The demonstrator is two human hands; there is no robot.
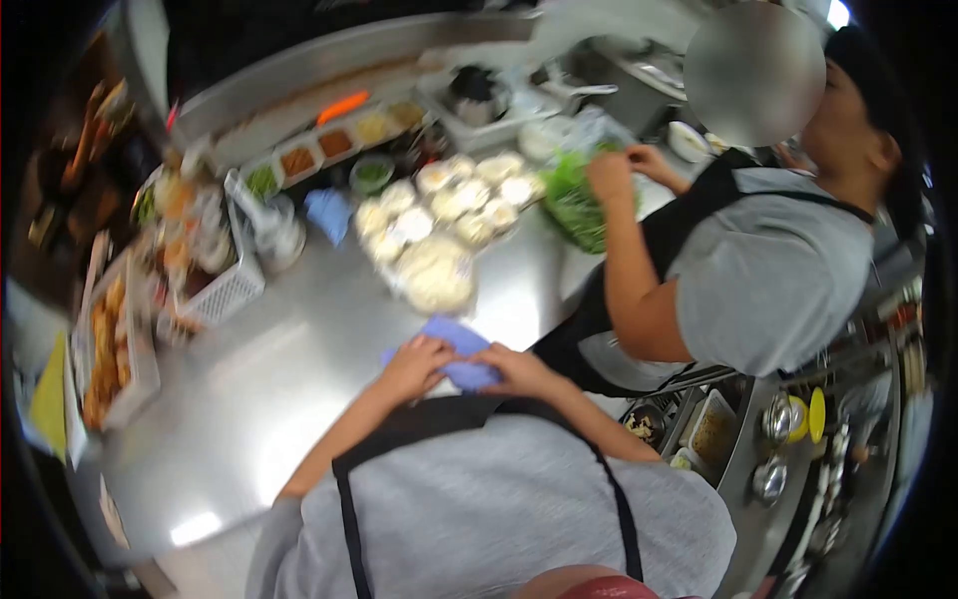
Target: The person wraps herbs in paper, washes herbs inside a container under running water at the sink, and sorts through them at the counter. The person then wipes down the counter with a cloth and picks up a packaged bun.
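Observation:
At the near edge of the steel table, a purple-blue cloth [458,349] lies bunched between my two hands. My left hand [415,366] grips its left side with bent fingers. On the other side, my right hand [516,370] has its fingers closed on the cloth's right edge. Just beyond the cloth sits a clear bag of pale, whitish food [436,275]. Behind that bag are several round white pieces [461,200] in plastic packs; their exact kind is hard to make out.
To my right a co-worker [738,260] handles green leaves [581,205] in a bag. A white basket [228,285] of bottles and a tray of brown food [107,339] stand left on the steel table [269,379]. Spice containers [334,144] line the back, near a blue cloth [327,214].

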